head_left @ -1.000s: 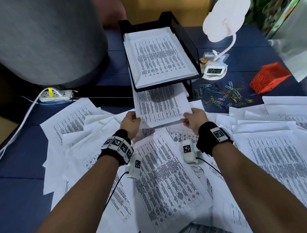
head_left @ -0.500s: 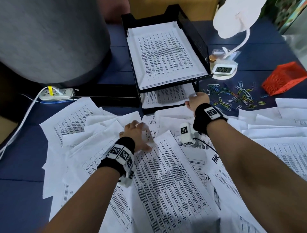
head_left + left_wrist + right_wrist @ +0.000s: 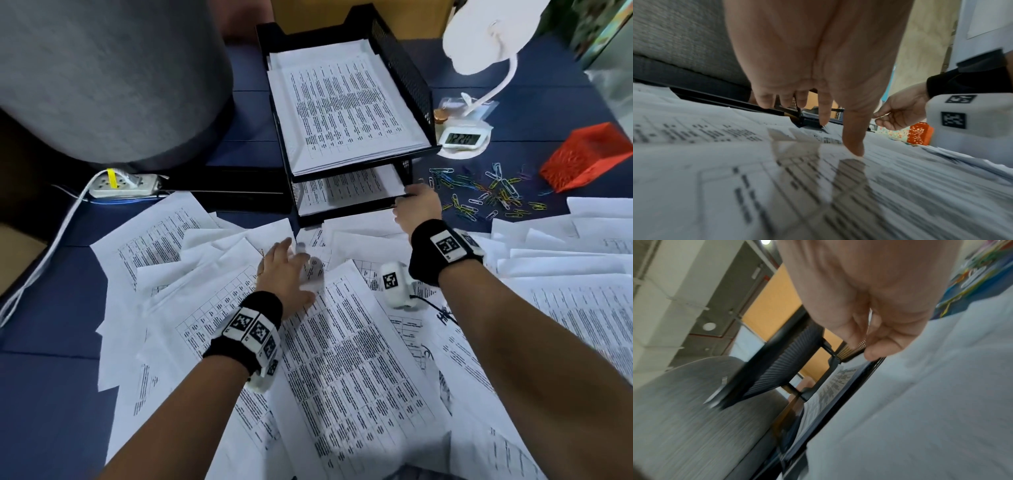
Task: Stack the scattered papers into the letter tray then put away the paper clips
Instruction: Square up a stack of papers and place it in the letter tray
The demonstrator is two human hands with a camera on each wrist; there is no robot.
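The black two-tier letter tray stands at the back centre. Its upper tier holds a stack of printed papers. A second batch of papers lies in the lower tier. My right hand is at that tier's front right corner, and in the right wrist view its thumb and fingers pinch the corner of those sheets. My left hand rests with straight, spread fingers on the scattered papers covering the near table. Coloured paper clips lie loose to the right of the tray.
A red mesh basket lies tipped beyond the clips. A white lamp with a small clock in its base stands right of the tray. A power strip and a big grey round object are at the back left.
Both hands held a batch of papers in front of the tray; the right hand has slid it into the lower tier. The left hand let go and came down onto the scattered sheets.
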